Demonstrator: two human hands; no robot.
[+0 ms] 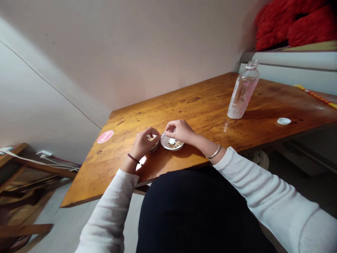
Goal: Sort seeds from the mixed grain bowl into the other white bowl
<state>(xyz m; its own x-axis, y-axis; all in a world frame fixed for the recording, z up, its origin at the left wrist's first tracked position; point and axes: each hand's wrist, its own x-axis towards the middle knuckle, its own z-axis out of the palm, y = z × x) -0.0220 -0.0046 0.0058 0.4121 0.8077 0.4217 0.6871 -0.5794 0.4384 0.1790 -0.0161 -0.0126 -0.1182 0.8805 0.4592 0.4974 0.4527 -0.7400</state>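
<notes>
Two small bowls with mixed grains or beans stand side by side near the table's front edge. My left hand (142,142) curls over the left bowl (154,147), thumb and fingertips closed together above it and covering much of it. In the white right bowl (165,142), pale and dark grains (176,143) lie at the bottom. My right hand (182,130) is over that bowl's far side, its fingers pinched near the rim between the two bowls. Whatever the fingertips of either hand hold is too small to make out.
On the wooden table (147,112) a clear plastic bottle (243,91) stands uncapped to the right, with a white cap (284,121) beyond it. A round pink sticker (105,137) is at the left edge. Red fluffy fabric (297,24) lies at the back right.
</notes>
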